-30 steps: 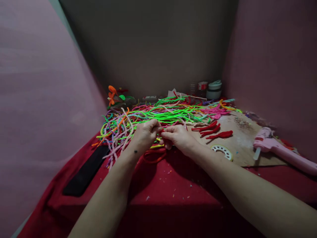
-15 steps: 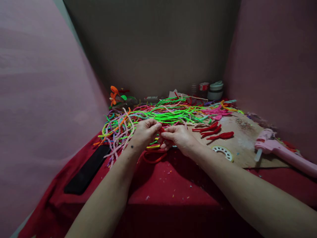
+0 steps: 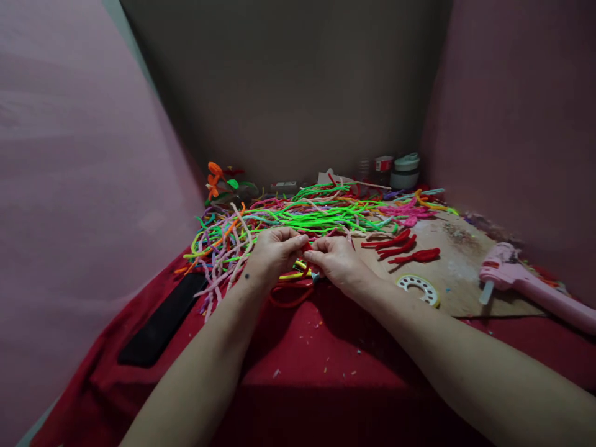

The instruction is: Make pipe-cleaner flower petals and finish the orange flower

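Observation:
Between my fingertips is a short red pipe cleaner [image 3: 307, 248], mostly covered by the fingers. My left hand [image 3: 277, 249] pinches it from one side, thumb against forefinger. From the other side my right hand [image 3: 339, 259] pinches it too, so the two hands nearly touch. Just below them a red loop [image 3: 291, 301] lies on the red cloth [image 3: 307, 360]; what it belongs to is partly hidden. Right of my hands, several bent red pipe cleaner pieces [image 3: 414, 255] rest on a cardboard sheet [image 3: 459, 261].
A heap of coloured pipe cleaners [image 3: 321, 217] spreads behind my hands. To the right are a white ring with holes [image 3: 419, 289] and a pink glue gun [image 3: 516, 279]. A black flat object [image 3: 162, 320] lies left. Orange flowers [image 3: 214, 179] and a lidded cup [image 3: 406, 171] stand behind.
My right hand has shifted slightly left, closer to the left hand, and its fingers have curled in more. Both hands still pinch the red pipe cleaner.

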A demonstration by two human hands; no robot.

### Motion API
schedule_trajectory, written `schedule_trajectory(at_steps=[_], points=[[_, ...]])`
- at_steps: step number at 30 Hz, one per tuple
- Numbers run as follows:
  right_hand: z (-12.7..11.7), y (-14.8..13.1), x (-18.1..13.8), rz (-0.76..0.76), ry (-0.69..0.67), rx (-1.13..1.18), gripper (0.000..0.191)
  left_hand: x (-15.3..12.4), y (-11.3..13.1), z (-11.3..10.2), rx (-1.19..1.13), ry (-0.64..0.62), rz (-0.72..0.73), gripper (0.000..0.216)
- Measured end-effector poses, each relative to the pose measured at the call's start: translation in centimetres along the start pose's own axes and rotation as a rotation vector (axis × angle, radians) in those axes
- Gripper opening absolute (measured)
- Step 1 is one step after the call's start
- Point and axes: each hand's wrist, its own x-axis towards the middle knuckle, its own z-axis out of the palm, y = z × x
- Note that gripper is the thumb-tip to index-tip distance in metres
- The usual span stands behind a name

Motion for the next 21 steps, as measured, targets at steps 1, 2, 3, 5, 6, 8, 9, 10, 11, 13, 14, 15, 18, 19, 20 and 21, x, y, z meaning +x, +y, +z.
schedule_trajectory(at_steps=[1, 2, 3, 5, 6, 8, 9, 10, 11, 13, 14, 15, 18, 19, 20, 21], points=[[0.03, 0.06, 0.0, -0.003, -0.001, -0.004, 0.024, 0.13, -0.14, -0.08, -0.023, -0.004, -0.007, 0.026], [0.04, 0.17, 0.01, -0.009, -0.01, 0.016, 0.024, 0.26, -0.24, -0.2, -0.032, -0.012, -0.012, 0.026], [0.03, 0.28, 0.01, -0.015, -0.036, 0.059, 0.023, 0.37, -0.29, -0.35, -0.029, -0.022, -0.015, 0.027], [-0.01, 0.48, 0.01, -0.005, -0.11, 0.194, 0.02, 0.52, -0.26, -0.67, -0.007, -0.029, -0.018, 0.026], [-0.04, 0.52, 0.0, 0.01, -0.139, 0.258, 0.018, 0.57, -0.2, -0.81, 0.002, -0.025, -0.02, 0.026], [-0.06, 0.41, -0.03, 0.039, -0.155, 0.346, 0.016, 0.6, -0.09, -1.0, 0.014, -0.016, -0.023, 0.026], [-0.05, 0.27, -0.05, 0.053, -0.146, 0.373, 0.017, 0.59, -0.05, -1.04, 0.023, -0.011, -0.022, 0.026], [-0.04, 0.1, -0.09, 0.063, -0.131, 0.393, 0.019, 0.58, -0.03, -1.04, 0.032, -0.01, -0.015, 0.026], [-0.02, -0.07, -0.13, 0.071, -0.121, 0.402, 0.021, 0.56, -0.03, -1.01, 0.044, -0.014, -0.008, 0.026], [0.0, -0.35, -0.21, 0.085, -0.105, 0.388, 0.019, 0.53, -0.1, -0.91, 0.061, -0.018, 0.006, 0.027], [0.0, -0.43, -0.24, 0.086, -0.099, 0.361, 0.017, 0.52, -0.14, -0.86, 0.063, -0.021, 0.01, 0.027], [-0.01, -0.45, -0.25, 0.08, -0.089, 0.329, 0.015, 0.51, -0.19, -0.82, 0.064, -0.027, 0.012, 0.027], [-0.1, -0.34, -0.14, 0.068, -0.041, 0.298, 0.014, 0.55, -0.28, -0.84, 0.05, -0.034, 0.024, 0.026], [-0.14, -0.29, -0.07, 0.07, -0.023, 0.311, 0.015, 0.58, -0.29, -0.9, 0.036, -0.029, 0.026, 0.026], [-0.17, -0.24, 0.01, 0.073, -0.003, 0.328, 0.016, 0.62, -0.28, -0.97, 0.021, -0.021, 0.023, 0.026], [-0.19, -0.19, 0.08, 0.074, 0.014, 0.345, 0.016, 0.66, -0.28, -1.06, 0.007, -0.013, 0.016, 0.026]])
